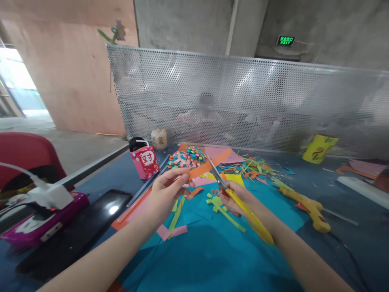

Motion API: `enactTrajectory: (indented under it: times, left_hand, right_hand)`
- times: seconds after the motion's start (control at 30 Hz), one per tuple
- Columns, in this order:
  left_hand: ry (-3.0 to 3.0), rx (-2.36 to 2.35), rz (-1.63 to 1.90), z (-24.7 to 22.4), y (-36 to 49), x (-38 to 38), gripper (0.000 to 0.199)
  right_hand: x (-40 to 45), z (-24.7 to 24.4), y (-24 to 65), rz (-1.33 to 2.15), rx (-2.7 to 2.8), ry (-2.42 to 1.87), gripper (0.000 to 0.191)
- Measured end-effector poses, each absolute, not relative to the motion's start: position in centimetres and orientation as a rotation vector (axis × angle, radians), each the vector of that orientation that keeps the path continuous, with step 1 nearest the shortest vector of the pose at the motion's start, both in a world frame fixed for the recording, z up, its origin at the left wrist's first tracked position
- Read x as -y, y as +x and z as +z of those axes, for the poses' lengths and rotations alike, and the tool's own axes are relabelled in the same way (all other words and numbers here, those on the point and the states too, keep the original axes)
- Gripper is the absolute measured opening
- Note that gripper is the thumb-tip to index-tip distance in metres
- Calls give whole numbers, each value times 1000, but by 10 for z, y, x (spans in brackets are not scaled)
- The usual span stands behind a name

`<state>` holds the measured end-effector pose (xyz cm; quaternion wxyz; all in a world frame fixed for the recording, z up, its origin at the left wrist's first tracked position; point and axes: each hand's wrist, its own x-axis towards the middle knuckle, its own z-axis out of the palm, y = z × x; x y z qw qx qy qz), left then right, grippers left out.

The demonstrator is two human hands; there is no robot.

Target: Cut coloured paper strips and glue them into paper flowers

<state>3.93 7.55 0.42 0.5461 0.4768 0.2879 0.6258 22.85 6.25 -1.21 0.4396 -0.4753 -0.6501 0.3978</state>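
Observation:
My left hand [170, 188] pinches one end of an orange paper strip [201, 170], which slants up to the right. In my right hand [238, 198] are scissors with yellow handles [251, 217]; their metal blades [215, 170] meet the strip, though I cannot tell whether they are cutting through it. Below the hands, a green paper flower shape [216, 201] with a long stem lies on blue paper [212, 251]. Left of it are green strips [177, 217] and short pink pieces [179, 230]. A small orange piece [195, 192] shows beside my left fingers.
A yellow glue gun [306, 207] with a cord lies at right. Colourful paper scraps [258, 166] pile up behind. A red drink carton [146, 162], jar [159, 139], black phone-like slab [91, 219] and purple power strip [45, 221] stand left. A perforated metal screen [243, 101] bounds the table's back.

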Motion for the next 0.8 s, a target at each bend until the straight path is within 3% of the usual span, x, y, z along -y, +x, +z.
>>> enactTrajectory:
  times: [0.2, 0.8]
  left_hand:
    - [1191, -733, 1444, 2, 38, -76, 12]
    - [1618, -920, 1343, 7, 43, -71, 13]
  right_hand:
    - [-69, -12, 230, 998, 1720, -1166, 17]
    - [-45, 17, 224, 917, 1984, -1377, 22]
